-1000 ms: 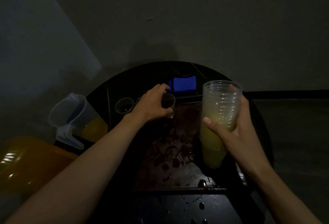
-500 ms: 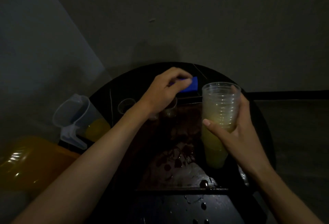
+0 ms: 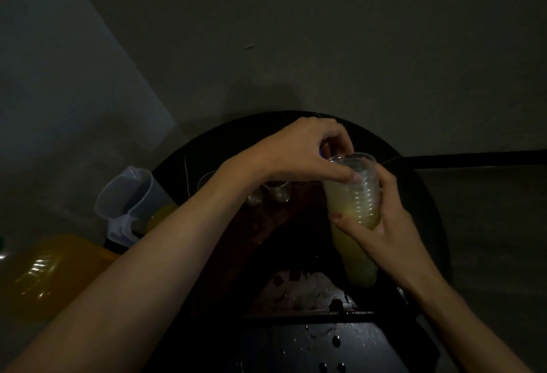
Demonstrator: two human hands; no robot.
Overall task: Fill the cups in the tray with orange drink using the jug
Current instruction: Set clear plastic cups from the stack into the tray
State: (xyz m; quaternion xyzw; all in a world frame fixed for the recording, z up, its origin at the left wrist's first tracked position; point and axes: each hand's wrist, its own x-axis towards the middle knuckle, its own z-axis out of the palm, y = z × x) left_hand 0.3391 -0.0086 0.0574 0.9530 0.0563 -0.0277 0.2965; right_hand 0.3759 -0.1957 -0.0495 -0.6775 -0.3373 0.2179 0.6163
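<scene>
Left hand (image 3: 299,150) leaves the tray (image 3: 281,224), its grip now pinching the top cup (image 3: 353,162). Right hand (image 3: 384,227) holds the stack (image 3: 355,204); the jug (image 3: 127,195) waits untouched.

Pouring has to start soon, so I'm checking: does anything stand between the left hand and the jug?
Only the low cups on the tray, below the hand's level. The left hand itself pinches the top of the cup stack, which the right hand holds; the jug stands apart at the left.

in the way: small cups (image 3: 279,191) in the middle — jug (image 3: 127,198) far left — cup stack (image 3: 353,198) right | room: table (image 3: 310,346) front
</scene>
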